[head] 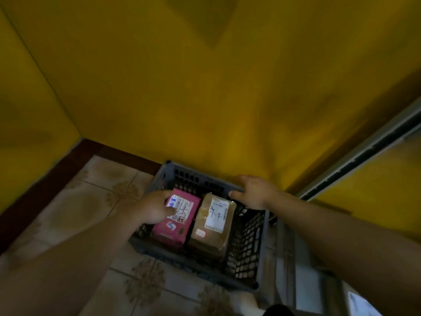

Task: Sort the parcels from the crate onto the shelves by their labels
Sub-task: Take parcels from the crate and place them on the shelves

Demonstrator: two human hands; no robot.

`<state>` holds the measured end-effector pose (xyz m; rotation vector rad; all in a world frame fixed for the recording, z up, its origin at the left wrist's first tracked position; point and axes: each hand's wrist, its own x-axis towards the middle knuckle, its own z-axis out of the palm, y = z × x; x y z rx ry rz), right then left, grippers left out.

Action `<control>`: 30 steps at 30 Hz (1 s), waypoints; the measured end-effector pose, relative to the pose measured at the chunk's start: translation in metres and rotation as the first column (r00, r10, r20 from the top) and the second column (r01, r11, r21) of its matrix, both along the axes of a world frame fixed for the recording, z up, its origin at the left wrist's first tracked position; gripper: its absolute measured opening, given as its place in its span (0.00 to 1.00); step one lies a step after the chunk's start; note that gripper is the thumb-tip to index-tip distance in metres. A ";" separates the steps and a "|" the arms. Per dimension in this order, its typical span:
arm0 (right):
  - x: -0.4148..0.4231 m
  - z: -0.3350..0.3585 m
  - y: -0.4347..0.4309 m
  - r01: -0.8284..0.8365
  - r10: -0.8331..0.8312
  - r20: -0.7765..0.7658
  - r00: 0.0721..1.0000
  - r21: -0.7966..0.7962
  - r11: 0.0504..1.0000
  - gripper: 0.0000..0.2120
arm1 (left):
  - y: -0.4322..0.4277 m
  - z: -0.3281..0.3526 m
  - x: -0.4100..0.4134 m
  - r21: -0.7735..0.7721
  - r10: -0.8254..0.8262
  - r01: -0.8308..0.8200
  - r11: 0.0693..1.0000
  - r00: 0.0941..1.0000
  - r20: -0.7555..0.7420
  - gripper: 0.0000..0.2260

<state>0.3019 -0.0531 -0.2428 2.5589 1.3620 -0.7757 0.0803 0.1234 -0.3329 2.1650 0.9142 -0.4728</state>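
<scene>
A dark grey plastic crate [246, 242] stands on the tiled floor against the yellow wall. Inside it lie two parcels side by side: a pink box [175, 229] with a white label on the left, and a brown taped box [211, 236] whose white label reads "7-4" on the right. My left hand [155, 207] grips the pink box at its far left corner, thumb across the label. My right hand [255, 191] hovers over the crate's far right rim above the brown box, fingers spread and holding nothing.
A yellow wall [205, 87] with a dark brown skirting board [57, 179] closes the corner behind the crate. A grey metal shelf rail [364, 156] runs diagonally at the right. A white sheet or parcel [362, 304] lies at the lower right.
</scene>
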 end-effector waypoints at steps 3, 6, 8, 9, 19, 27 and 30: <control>0.013 -0.077 0.003 0.002 -0.002 -0.003 1.000 -0.008 1.000 0.34 | 0.004 -0.067 0.016 -0.026 -0.022 0.021 0.999 0.999 -0.045 0.31; 0.024 -0.142 0.003 0.013 -0.014 -0.013 1.000 -0.064 0.998 0.36 | 0.001 -0.125 0.035 -0.011 -0.049 0.048 0.999 0.998 -0.047 0.31; 0.030 -0.181 0.001 0.036 -0.037 -0.023 0.999 -0.069 0.997 0.36 | -0.002 -0.158 0.046 0.007 -0.054 0.054 0.999 0.998 -0.024 0.31; 0.032 -0.199 0.000 0.052 -0.054 -0.031 0.998 -0.061 0.997 0.36 | -0.005 -0.172 0.051 0.009 -0.050 0.050 0.999 0.999 -0.010 0.32; 0.042 -0.288 0.011 0.462 -0.435 -0.284 0.854 0.031 0.887 0.43 | -0.023 -0.243 0.066 0.036 -0.058 0.057 0.998 0.997 0.056 0.31; 0.041 -0.279 0.023 0.765 -0.503 -0.632 0.590 0.238 0.599 0.38 | -0.037 -0.216 0.063 -0.399 0.318 -0.176 0.900 0.891 0.323 0.23; 0.036 -0.274 0.025 0.809 -0.444 -0.714 0.542 0.301 0.505 0.34 | -0.035 -0.203 0.066 -0.556 0.498 -0.238 0.796 0.779 0.380 0.20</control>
